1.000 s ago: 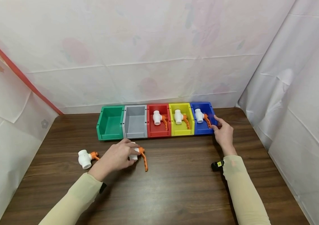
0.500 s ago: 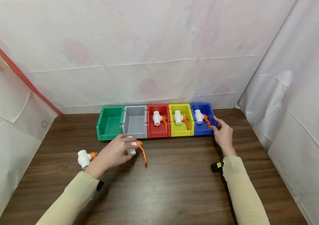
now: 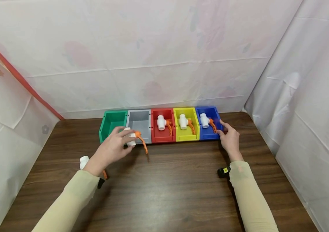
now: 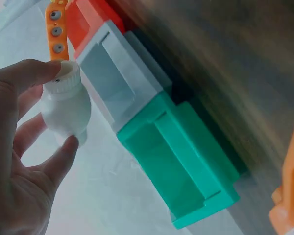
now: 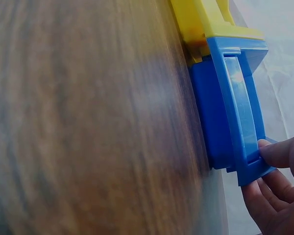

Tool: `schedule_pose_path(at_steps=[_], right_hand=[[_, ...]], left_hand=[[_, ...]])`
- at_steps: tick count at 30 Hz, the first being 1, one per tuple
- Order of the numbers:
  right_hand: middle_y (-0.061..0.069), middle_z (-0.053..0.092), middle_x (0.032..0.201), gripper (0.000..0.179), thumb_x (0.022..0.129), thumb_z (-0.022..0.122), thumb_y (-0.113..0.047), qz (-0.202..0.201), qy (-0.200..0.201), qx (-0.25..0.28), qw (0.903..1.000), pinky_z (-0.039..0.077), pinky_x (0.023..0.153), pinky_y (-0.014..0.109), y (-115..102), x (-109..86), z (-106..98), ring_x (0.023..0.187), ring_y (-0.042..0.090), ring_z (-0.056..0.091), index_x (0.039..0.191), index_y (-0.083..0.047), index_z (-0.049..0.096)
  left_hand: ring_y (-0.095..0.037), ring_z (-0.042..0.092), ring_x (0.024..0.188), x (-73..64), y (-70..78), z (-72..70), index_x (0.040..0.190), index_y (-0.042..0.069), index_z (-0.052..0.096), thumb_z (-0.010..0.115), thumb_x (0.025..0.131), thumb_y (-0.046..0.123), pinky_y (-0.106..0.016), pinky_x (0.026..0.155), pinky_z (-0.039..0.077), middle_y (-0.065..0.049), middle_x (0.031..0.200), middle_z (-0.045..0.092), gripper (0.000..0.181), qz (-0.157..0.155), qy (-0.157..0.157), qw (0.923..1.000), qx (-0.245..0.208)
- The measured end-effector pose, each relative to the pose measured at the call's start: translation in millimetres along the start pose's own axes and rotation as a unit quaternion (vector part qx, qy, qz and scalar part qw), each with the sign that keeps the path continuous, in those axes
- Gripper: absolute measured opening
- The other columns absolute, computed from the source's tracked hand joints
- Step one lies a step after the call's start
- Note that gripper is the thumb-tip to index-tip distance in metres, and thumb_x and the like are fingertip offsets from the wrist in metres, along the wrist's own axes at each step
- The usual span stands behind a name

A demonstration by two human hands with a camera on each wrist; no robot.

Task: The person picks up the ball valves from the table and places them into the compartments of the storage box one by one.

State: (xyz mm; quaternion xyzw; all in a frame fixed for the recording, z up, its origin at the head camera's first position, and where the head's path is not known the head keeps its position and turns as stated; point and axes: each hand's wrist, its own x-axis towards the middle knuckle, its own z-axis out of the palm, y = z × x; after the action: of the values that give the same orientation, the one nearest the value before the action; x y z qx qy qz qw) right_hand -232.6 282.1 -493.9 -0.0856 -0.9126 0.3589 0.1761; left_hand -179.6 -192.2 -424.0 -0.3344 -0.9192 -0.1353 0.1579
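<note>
A white ball valve (image 3: 131, 138) with an orange lever is pinched between the thumb and fingers of my left hand (image 3: 113, 145), raised at the front of the grey bin (image 3: 140, 125). In the left wrist view the valve's white body (image 4: 66, 107) shows between the fingertips. My right hand (image 3: 230, 141) grips the right wall of the blue bin (image 3: 211, 129); the right wrist view has the thumb inside its edge and the fingers outside. Another ball valve (image 3: 84, 161) lies on the table, partly hidden behind my left wrist.
The bins stand side by side against the curtain. Red (image 3: 163, 136), yellow (image 3: 186, 136) and blue bins each hold a white valve with an orange lever. No valve shows in the grey bin or the green bin (image 3: 113, 120). Brown table (image 3: 176, 187) lies in front.
My left hand has lifted the ball valve off the table and carried it forward and slightly left to the grey bin. My right hand has stayed on the blue bin.
</note>
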Motion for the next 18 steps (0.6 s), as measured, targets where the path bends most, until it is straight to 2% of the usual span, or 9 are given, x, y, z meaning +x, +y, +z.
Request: schedule_pose_path(at_steps=[4,10,18], right_hand=[[0.017,0.066,0.097,0.048,0.096,0.068,-0.01,0.0,-0.002,0.0,1.0,0.046,0.07,0.039,1,-0.6,0,0.083,0.029,0.057,0.142,-0.018,0.059],[0.016,0.065,0.097,0.048,0.096,0.068,-0.011,-0.001,-0.004,0.003,1.0,0.046,0.07,0.039,1,-1.0,-1,0.083,0.03,0.057,0.142,-0.019,0.059],[0.015,0.064,0.094,0.048,0.095,0.069,-0.011,0.001,-0.001,0.002,1.0,0.044,0.068,0.037,0,0.0,-1,0.08,0.028,0.055,0.141,-0.019,0.06]], left_hand=[[-0.045,0.048,0.12,5.6,-7.0,-2.3,0.111,0.007,0.078,0.086,0.078,0.014,-0.051,0.087,0.054,-0.015,0.128,0.064,0.035,-0.003,0.016,0.9997,0.018],[-0.045,0.046,0.123,12.9,-15.0,-4.0,0.113,0.008,0.077,0.086,0.076,0.013,-0.049,0.077,0.058,-0.015,0.129,0.062,0.038,-0.007,0.029,0.9987,0.041],[-0.046,0.045,0.124,23.2,-24.6,-4.7,0.117,0.007,0.075,0.085,0.077,0.011,-0.05,0.074,0.058,-0.016,0.131,0.061,0.042,-0.001,0.049,0.9969,0.061]])
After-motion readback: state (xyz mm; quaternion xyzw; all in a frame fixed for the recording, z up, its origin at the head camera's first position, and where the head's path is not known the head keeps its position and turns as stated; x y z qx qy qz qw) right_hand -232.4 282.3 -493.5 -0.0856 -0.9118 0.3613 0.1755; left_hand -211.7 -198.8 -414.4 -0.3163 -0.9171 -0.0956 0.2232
